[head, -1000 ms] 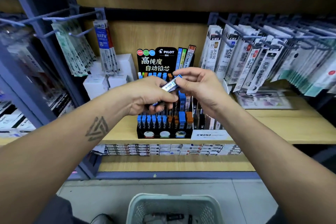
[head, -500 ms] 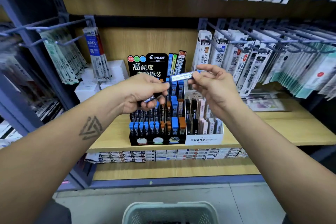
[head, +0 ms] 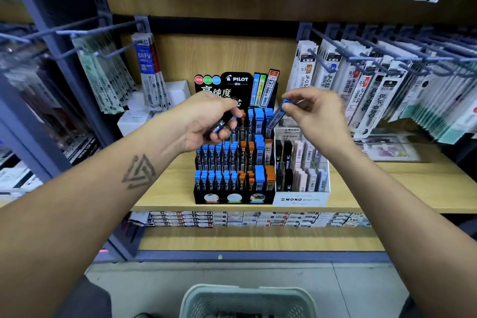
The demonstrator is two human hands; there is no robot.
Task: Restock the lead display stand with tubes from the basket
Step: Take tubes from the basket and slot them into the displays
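Both hands [head: 206, 121] [head: 313, 113] pinch slim (blue-capped) tubes [head: 277, 113].

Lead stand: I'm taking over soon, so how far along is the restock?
The stand's front rows look full. In hand: the right hand pinches a tube over the back row; the left hand grips more tubes. The basket's contents barely show.

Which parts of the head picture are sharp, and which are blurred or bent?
Head view: the Pilot stand in the centre is fairly sharp, its labels readable; the tube in the right hand is motion-smeared; hanging packets at the right edge blur; the shelf lines bow from the wide lens; light is even, without glare.
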